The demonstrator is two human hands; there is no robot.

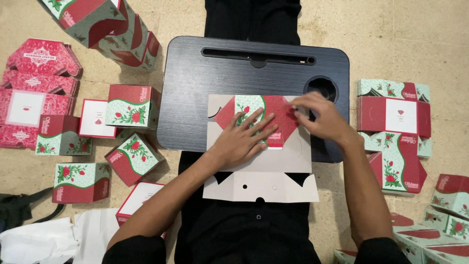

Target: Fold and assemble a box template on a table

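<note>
Nearest the lens: two bare forearms out of black sleeves, reaching up over a black-clad lap. Left hand (243, 140) flat and open, fingers spread, palm pressing down on a flat cardboard box blank (259, 168). Right hand (320, 116) curled, fingertips pinching the blank's folded red flap (282, 120) at its right edge. Blank lying plain grey side up, upper half on a black lap desk (195, 88), lower half hanging off the near edge over the lap. Folded-over part showing red and mint green with a rose print, just under the left fingers. Desk set across the legs, with a long slot along its far edge and a round cup hole (321, 88) just beyond the right hand.

On the beige floor to the left: several folded-up boxes (134, 157) in the same red and mint rose print, standing loose and tilted, near a stack of flat red blanks (36, 73). Up at top left, a larger heap of assembled boxes (115, 32). To the right of the desk: a pile of flat printed blanks (393, 115), stacked, with more made-up boxes (452, 198) lower right. White crumpled wrapping (58, 239) at bottom left.
</note>
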